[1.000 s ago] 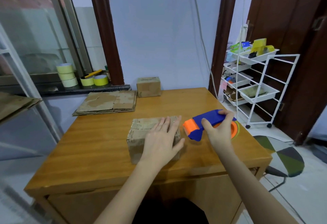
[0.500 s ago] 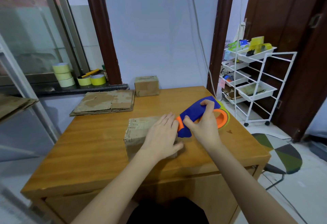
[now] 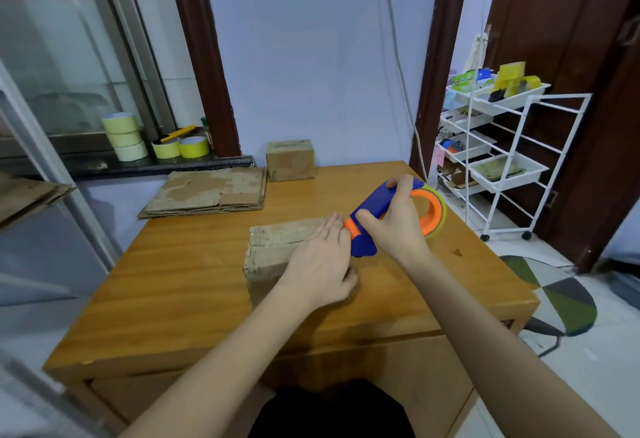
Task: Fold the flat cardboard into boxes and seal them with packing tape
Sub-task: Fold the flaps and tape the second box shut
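While the wooden bench (image 3: 194,285) is carrying everything, the cardboard box (image 3: 273,254) is sitting mid-bench, with the flat stack (image 3: 207,192) at 11 o'clock from it. Left hand (image 3: 320,269) is pressing flat on top, fingers straight. Right hand (image 3: 394,226), at 3 o'clock, is gripping the tape dispenser (image 3: 384,216) with curled fingers. Box looks light and a bit floppy, so I'd be holding the flaps down near the seam.
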A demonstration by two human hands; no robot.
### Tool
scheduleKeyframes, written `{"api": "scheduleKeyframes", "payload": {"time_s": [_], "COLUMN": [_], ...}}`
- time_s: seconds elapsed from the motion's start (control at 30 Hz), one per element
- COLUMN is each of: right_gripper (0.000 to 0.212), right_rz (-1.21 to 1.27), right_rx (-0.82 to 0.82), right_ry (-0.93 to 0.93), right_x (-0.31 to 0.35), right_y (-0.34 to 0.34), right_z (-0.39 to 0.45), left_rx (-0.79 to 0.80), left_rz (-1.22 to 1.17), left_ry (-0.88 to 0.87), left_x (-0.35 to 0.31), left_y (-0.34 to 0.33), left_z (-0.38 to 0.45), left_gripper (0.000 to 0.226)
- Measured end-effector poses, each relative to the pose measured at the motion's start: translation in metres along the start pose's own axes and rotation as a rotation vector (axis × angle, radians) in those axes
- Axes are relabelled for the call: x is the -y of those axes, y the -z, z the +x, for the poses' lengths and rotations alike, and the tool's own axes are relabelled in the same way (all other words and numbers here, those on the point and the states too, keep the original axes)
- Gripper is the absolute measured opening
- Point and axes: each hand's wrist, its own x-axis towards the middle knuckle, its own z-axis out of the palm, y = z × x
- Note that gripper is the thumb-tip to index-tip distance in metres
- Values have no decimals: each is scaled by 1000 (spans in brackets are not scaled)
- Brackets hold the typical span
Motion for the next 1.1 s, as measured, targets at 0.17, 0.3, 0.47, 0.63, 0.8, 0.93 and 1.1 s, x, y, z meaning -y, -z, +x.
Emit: {"api": "scheduleKeyframes", "payload": {"time_s": [0.17,0.3,0.47,0.63,0.8,0.93,1.1], "right_gripper": [43,42,42,43,38,25,39], "right_rz": [-26,-40,-169,-223,-286,-356,-624], "right_rx": [23,-3,35,46,58,-42,-73], "right_ry": [-33,-59,-43,-19,26,102,148], "right_x": [0,-1,1,-16,-21,-22,-30], "right_y": [-2,-4,-11,-18,-14,8,26], "right_z": [12,11,16,-1,-3,8,19], "left_rx": [-17,-28,-33,-46,-53,-65,-48], "left_rz": [1,16,21,-12,-15,-29,-65], "left_ry": [-3,-3,2,6,6,12,38], "left_x": [0,-1,-3,0,0,0,0], "left_y": [1,2,4,3,1,0,-1], "left_z": [0,-1,-2,-2,-1,-1,-1], "left_gripper": [71,73,73,72,69,56,42]}}
